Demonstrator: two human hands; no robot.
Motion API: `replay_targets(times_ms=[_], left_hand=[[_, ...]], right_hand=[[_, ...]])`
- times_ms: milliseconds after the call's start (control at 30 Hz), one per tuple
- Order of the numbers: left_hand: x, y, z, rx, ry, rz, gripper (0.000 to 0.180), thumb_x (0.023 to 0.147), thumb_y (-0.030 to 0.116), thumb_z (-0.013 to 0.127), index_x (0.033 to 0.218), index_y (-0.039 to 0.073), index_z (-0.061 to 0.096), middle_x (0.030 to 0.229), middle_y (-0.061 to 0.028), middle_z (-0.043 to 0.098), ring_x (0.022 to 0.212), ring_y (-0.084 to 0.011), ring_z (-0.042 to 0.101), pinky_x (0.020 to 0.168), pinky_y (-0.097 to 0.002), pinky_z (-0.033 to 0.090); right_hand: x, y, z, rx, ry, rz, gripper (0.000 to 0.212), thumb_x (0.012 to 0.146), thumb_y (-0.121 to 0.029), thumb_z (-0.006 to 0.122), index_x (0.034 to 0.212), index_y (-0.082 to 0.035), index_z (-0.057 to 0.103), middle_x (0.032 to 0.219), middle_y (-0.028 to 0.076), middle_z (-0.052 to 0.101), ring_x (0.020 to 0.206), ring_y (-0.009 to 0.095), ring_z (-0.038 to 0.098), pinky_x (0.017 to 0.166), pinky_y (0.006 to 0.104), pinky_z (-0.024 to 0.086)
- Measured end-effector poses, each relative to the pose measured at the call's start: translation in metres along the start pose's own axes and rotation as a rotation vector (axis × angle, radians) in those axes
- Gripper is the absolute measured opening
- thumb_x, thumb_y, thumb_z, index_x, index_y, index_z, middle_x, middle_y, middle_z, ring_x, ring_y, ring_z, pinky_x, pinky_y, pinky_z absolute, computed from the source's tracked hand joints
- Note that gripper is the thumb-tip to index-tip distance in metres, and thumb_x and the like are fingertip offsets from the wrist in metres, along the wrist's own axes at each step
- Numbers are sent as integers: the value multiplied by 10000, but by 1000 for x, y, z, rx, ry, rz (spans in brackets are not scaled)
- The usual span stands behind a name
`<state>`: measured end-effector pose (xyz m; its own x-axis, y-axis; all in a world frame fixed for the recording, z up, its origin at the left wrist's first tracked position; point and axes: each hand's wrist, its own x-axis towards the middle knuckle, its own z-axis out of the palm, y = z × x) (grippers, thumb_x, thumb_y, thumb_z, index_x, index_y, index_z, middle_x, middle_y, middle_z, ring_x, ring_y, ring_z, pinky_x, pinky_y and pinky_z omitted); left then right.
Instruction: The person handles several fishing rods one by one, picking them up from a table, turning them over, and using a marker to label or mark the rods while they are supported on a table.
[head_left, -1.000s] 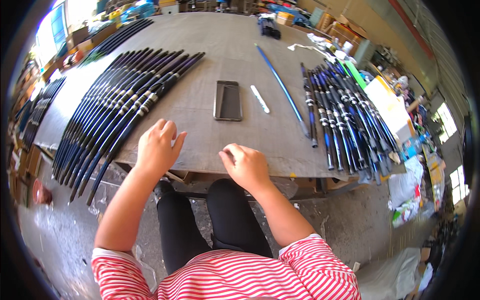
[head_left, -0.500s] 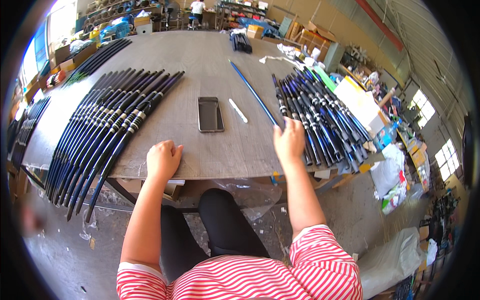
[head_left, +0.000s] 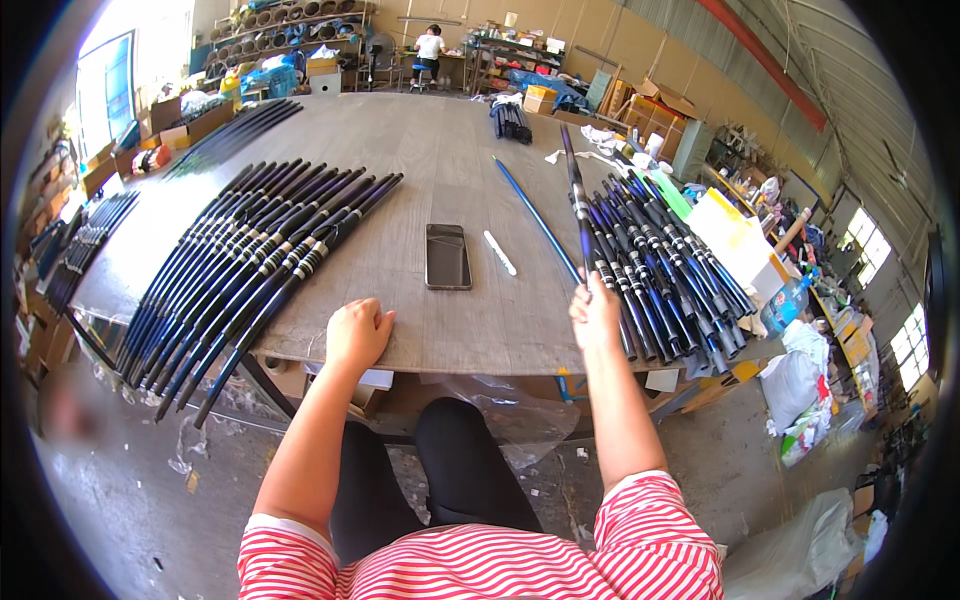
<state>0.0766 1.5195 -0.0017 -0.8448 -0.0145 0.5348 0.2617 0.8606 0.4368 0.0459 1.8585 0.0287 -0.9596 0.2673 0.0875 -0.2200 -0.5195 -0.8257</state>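
Observation:
My right hand point(head_left: 597, 313) is closed round the lower part of a dark blue and black fishing rod point(head_left: 576, 185), which slants up and away from the tabletop. To its right lies a pile of similar fishing rods point(head_left: 665, 265). A thin blue rod point(head_left: 535, 213) rests on the table just left of that hand. My left hand point(head_left: 360, 334) is curled into a loose fist at the table's near edge, with nothing seen in it. Between my hands, farther in, lie a black phone point(head_left: 447, 257) and a white pen point(head_left: 499, 253).
Fanned fishing rods point(head_left: 240, 260) cover the table's left side, their near ends sticking out past the edge. A small dark bundle point(head_left: 512, 122) and more thin rods point(head_left: 240, 135) lie at the far side. Cartons and bags crowd the right. A person point(head_left: 428, 52) sits far back.
My right hand has taken hold of a fishing rod at the pile's left side and raised its far end. My left hand stays curled at the edge. The whole view has shifted slightly.

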Motion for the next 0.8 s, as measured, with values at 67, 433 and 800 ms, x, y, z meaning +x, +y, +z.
replay_targets(times_ms=[67,433,800], left_hand=[[-11,2,-4,2,80,22,262,740,212,624,603,43,478,620,-123,519,612,-329,530,561,-415,421],[-116,81,-42,-1035,-381,-112,403,868,137,536,1193,-15,352,1067,-79,503,948,-133,505,824,-254,410],[-151,97,-54,-1105,-234,-28,288,808,-27,518,1070,-26,397,1081,-167,511,943,-181,540,811,-292,444]], right_hand=[[-29,24,39,131,-111,53,222,874,-284,530,744,-108,496,536,-28,387,398,56,307,349,200,228],[-189,86,94,106,-633,123,473,949,-349,314,1285,-18,344,1130,89,513,970,138,521,869,256,396],[-217,81,78,-69,-788,-116,419,968,-239,253,1293,20,308,1131,156,536,1043,195,515,917,296,371]])
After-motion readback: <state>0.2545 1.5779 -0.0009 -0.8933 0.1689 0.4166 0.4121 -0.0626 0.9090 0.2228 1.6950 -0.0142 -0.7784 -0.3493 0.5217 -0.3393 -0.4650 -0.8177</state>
